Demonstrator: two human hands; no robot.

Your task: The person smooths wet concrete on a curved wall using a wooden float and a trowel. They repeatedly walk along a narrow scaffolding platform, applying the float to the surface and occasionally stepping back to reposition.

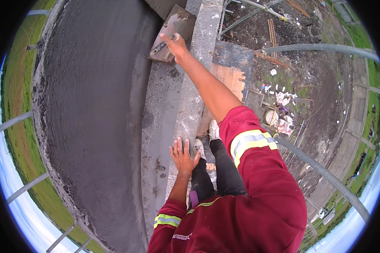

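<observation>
My right hand (176, 45) reaches far ahead, its fingers wrapped round the dark handle of a plastering float (179, 20). The float's flat rectangular plate is smeared with grey mortar and lies over the ledge, close to the foot of the plastered face. On the pale concrete ledge (185, 122) beside my feet rests my left hand (183, 157), empty, with its fingers spread flat. To the left a broad curved band of smooth, damp-looking grey plaster (93, 114) rises, with a rough, crumbly outer edge. Whether the plate touches the mortar beneath it I cannot tell.
My shoes (214, 130) stand on wooden boards (226, 78) beside the ledge. Metal scaffold pipes (325, 173) cross on the right and others stick out at the left. Far below lies muddy ground (321, 101) with scattered planks, a round bucket (271, 117) and white sacks (285, 126).
</observation>
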